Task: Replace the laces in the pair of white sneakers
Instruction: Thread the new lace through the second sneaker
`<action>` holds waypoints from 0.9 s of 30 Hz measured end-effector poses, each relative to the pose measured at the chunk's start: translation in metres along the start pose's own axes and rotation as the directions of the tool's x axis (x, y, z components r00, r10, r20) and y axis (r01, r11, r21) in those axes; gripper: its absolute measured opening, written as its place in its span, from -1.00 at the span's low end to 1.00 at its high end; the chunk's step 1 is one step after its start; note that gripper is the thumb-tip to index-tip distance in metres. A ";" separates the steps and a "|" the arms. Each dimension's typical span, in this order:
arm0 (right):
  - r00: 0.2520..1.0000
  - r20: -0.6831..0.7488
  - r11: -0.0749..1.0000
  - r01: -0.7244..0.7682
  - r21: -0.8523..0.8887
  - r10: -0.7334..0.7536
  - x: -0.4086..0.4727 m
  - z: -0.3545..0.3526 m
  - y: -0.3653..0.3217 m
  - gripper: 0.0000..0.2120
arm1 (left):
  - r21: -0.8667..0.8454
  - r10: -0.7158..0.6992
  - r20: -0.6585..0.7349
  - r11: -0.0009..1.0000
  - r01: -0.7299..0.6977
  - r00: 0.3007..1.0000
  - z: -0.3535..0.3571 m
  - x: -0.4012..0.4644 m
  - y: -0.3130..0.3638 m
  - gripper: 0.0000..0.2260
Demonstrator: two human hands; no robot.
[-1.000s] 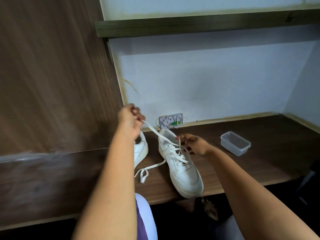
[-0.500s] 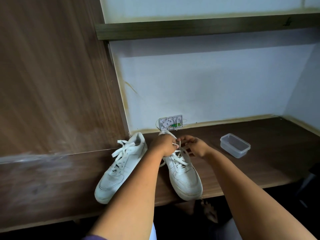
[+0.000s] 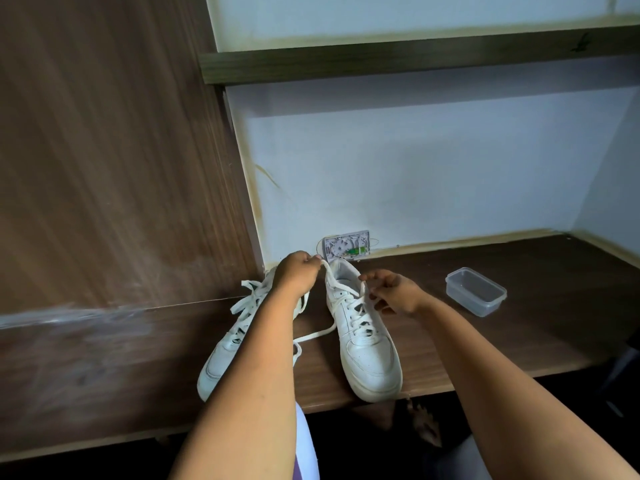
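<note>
The left hand pinches the lace above the right sneaker; the right hand grips another strand. Pull both evenly, keeping the lace flat.

— Where is the camera looking from?
— It is sitting on the person's head (the only view), facing forward and down over the desk's front edge.
— How near?
— Both forearms are stretching away from it toward the desk's back-left corner.
</note>
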State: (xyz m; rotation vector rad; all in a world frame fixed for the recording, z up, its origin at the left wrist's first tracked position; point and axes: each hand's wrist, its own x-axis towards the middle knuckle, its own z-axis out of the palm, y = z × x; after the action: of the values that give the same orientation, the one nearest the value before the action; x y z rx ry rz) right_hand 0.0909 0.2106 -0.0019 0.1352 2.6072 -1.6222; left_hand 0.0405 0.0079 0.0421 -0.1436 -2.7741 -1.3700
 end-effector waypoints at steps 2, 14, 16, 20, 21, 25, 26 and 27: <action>0.998 -0.029 0.997 0.057 -0.046 -0.059 -0.001 0.003 0.002 -0.69 | 0.148 0.007 0.040 0.989 -0.013 0.999 0.005 -0.003 -0.001 -0.63; 0.982 -0.040 0.887 0.147 -0.438 -0.183 -0.010 0.007 -0.015 -0.68 | -0.013 -0.018 -0.006 1.000 0.018 1.000 -0.021 -0.014 0.014 -0.59; 0.959 -0.155 0.940 0.188 -0.284 -0.239 -0.013 0.010 -0.033 -0.65 | -0.141 -0.006 0.074 0.990 0.016 0.997 -0.013 -0.025 0.031 -0.55; 0.940 -0.216 0.950 0.293 0.108 -0.265 -0.026 0.016 -0.065 -0.83 | -0.329 0.075 0.108 0.944 -0.035 0.991 0.013 -0.049 0.066 -0.36; 0.928 -0.258 0.945 0.306 0.116 -0.269 -0.031 0.016 -0.069 -0.88 | -0.323 0.081 0.097 0.945 -0.046 0.992 0.016 -0.053 0.072 -0.32; 0.889 -0.396 0.934 0.315 0.165 -0.230 -0.038 0.009 -0.070 -0.87 | -0.241 0.134 0.163 0.966 -0.092 0.978 0.023 -0.051 0.074 -0.26; 0.884 -0.411 0.933 0.315 0.174 -0.221 -0.039 0.007 -0.070 -0.85 | -0.214 0.144 0.190 0.971 -0.102 0.971 0.025 -0.051 0.072 -0.25; 0.884 -0.415 0.936 0.308 0.170 -0.215 -0.039 0.006 -0.069 -0.85 | -0.205 0.155 0.213 0.972 -0.111 0.965 0.026 -0.052 0.071 -0.25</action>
State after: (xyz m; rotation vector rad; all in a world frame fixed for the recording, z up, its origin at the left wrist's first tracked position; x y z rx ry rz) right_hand 0.1225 0.1736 0.0610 0.1319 2.8072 -2.2015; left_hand 0.1000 0.0686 0.0780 -0.5169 -2.7366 -1.6797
